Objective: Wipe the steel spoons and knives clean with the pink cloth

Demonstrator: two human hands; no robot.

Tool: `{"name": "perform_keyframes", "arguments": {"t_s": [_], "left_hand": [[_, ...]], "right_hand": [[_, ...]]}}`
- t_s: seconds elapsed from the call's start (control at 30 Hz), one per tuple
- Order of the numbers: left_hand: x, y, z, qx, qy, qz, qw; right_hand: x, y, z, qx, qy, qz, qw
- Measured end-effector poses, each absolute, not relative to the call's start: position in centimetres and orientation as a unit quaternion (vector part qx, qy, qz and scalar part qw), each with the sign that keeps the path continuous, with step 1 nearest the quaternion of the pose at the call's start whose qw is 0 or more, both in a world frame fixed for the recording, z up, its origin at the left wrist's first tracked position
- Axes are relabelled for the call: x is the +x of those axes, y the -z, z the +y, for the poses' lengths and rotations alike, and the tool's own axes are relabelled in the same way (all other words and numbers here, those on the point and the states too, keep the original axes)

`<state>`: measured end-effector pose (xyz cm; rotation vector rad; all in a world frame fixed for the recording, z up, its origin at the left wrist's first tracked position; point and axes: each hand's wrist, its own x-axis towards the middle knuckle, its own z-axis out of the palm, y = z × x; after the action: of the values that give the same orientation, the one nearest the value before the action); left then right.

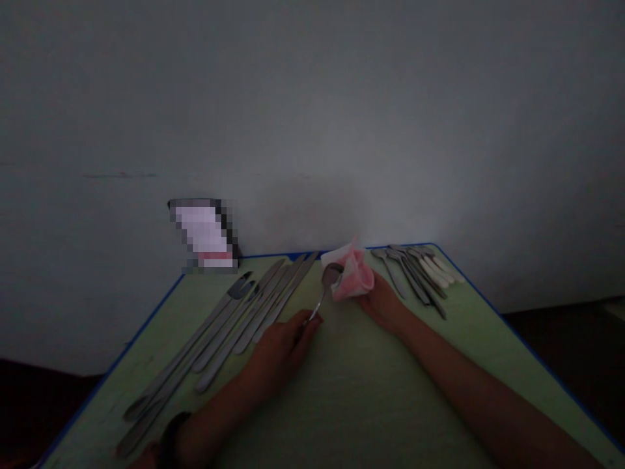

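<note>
Left grip (286, 343): fingers closed around the handle of one metal spoon (332, 276), bowl end raised and pointing away. Right grip (382, 301): partly hidden behind a bunched pink-and-white cloth (360, 277), which it holds up; exact finger spread cannot be told.

Spoon, location: above the middle of the green, blue-edged surface (381, 404), near its far edge; bowl just in front of the cloth, contact apparent but not certain.

Left lot: a slanting row of long cutlery (208, 355), knives among them, laid handles nearer the person.

Right lot: a looser cluster of smaller cutlery (410, 278), some overlapping, including white-handled pieces (434, 268).

Rear left corner: one screen device (205, 234), blurred, propped near the wall (293, 130).

Status, as judged: one spoon in hand, unfinished while cloth and bowl are together. Which lot is done and which is left cannot be told.
</note>
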<state>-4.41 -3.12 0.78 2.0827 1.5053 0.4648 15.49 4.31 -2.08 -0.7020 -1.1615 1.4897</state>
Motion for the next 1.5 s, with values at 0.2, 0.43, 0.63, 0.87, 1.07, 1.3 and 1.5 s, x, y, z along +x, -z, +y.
{"name": "perform_keyframes", "arguments": {"t_s": [0.2, 0.43, 0.63, 0.87, 1.07, 1.3, 1.5], "left_hand": [[-4.5, -0.1, -3.3, 0.811, -0.144, 0.520, 0.227], [-4.7, -0.6, -3.4, 0.798, -0.197, 0.490, 0.290], [-4.9, -0.8, -3.2, 0.724, -0.269, 0.523, 0.361], [-5.1, -0.2, -2.9, 0.630, -0.388, 0.537, 0.404], [-5.1, -0.7, -2.7, 0.592, -0.453, 0.564, 0.355], [-5.2, -0.3, -2.3, 0.574, -0.482, 0.573, 0.332], [-5.1, -0.4, -2.4, 0.571, -0.490, 0.560, 0.348]], "right_hand": [[15.5, 2.0, 4.0, -0.367, -0.552, -0.570, 0.486], [15.5, 2.0, 3.7, -0.338, -0.558, -0.597, 0.468], [15.4, 2.8, 4.9, -0.297, -0.657, -0.448, 0.529], [15.0, 2.4, 4.3, -0.327, -0.570, -0.524, 0.542], [14.7, 2.1, 2.3, -0.400, -0.164, -0.728, 0.532], [14.5, 1.8, 1.9, -0.380, -0.078, -0.818, 0.425], [14.2, 2.0, 2.2, -0.396, -0.228, -0.807, 0.374]]}}
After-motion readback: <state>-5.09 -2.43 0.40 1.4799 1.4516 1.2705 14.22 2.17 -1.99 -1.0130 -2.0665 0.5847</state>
